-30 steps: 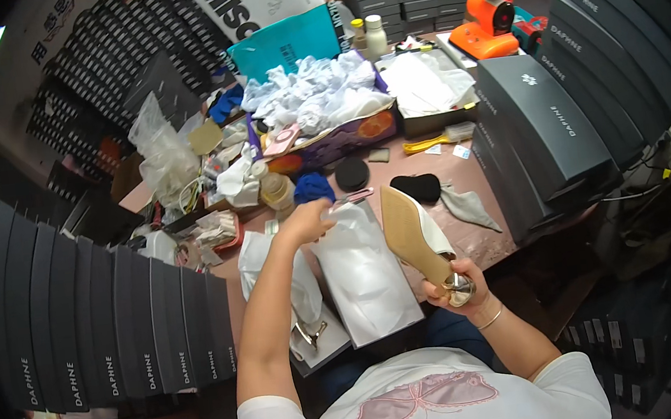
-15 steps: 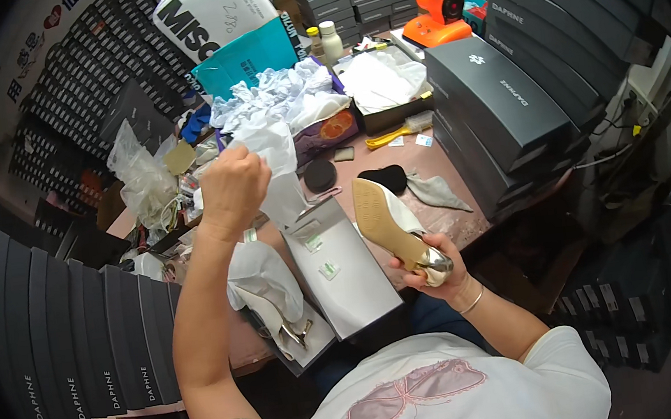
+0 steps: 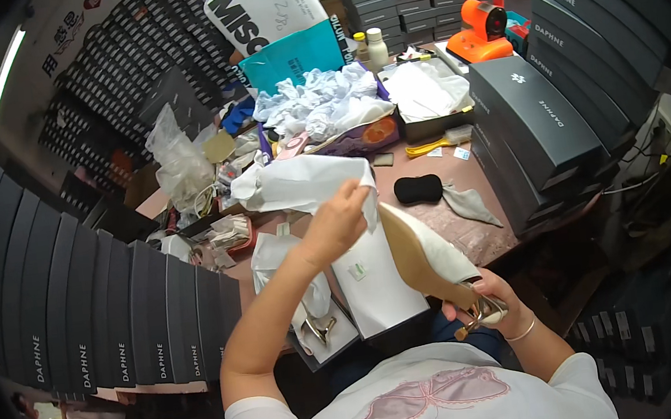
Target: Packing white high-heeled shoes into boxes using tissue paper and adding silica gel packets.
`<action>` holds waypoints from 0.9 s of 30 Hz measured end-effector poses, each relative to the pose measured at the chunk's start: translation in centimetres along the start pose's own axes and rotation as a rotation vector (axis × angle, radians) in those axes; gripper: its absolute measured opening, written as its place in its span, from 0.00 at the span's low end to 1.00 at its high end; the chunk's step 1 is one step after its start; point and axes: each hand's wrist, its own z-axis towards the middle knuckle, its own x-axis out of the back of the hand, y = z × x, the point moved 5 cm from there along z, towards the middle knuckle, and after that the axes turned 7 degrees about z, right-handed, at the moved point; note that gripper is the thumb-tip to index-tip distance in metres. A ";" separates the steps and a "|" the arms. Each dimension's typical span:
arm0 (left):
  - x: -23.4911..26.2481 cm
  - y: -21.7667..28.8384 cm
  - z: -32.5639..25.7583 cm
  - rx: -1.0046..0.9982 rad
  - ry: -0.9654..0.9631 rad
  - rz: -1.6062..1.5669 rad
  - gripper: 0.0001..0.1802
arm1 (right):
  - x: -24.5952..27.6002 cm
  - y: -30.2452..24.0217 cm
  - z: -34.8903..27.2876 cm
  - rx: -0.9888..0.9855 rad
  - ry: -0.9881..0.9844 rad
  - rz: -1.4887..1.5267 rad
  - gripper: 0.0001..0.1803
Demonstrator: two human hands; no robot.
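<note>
My left hand pinches one end of a sheet of white tissue paper, which stretches off to the left above the box. My right hand grips a white high-heeled shoe by its metallic gold heel end, with its tan sole turned partly upward and its pointed toe facing away. Below my hands lies an open shoe box with a pale inside and a small paper sachet in it. Its neighbouring half holds a second shoe, partly covered by white tissue; only the gold heel end shows clearly.
Grey shoe boxes stand in rows at the left and in stacks at the right. A purple carton of crumpled tissue, a yellow-handled brush, a black pad and a grey cloth lie on the pink tabletop.
My left hand has come right and nearer, pulling the tissue across toward the shoe. My right hand has tilted the shoe so its white upper shows more. The view has shifted left.
</note>
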 end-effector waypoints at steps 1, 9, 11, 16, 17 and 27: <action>-0.6 0.9 -1.2 -0.025 -0.026 -0.060 0.25 | -0.5 0.2 0.1 -0.048 0.053 -0.006 0.33; 1.5 6.3 -8.6 -0.061 -0.091 0.090 0.26 | 3.3 5.8 10.2 0.099 0.451 0.156 0.16; -1.2 5.4 -10.0 -0.051 -0.059 0.144 0.26 | 4.3 7.0 11.6 0.171 0.477 0.249 0.15; -3.4 8.7 -11.1 0.029 0.126 -0.038 0.26 | 7.0 8.0 10.5 0.243 0.363 -0.034 0.19; -4.9 9.6 -11.1 -0.027 0.139 -0.024 0.27 | 7.6 7.6 10.2 0.382 0.357 -0.405 0.19; -8.8 18.2 -11.9 -0.342 0.158 -0.450 0.24 | 5.0 5.3 10.8 0.400 0.254 -1.177 0.23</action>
